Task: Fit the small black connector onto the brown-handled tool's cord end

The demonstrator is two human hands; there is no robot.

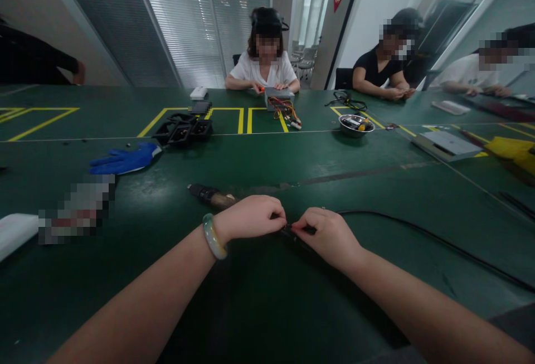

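Note:
In the middle of the green table (259, 308), my left hand (254, 216) and my right hand (330, 236) meet almost fingertip to fingertip. Both are closed in a pinch around a small dark piece, too small and dim to name. Behind my left hand lies a tool with a brown barrel and a black end (209, 194); the hand hides part of it. A black cable (401, 222) emerges behind my right hand and curves away to the right edge. On my left wrist sits a pale green bangle (214, 237).
Left of my hands lie a blue glove (125, 159) and black plastic frames (184, 129). Across the table, a person handles a grey power supply box (278, 96) with coloured wires. A metal bowl (356, 126) of small parts and a flat silver case (449, 145) are at right.

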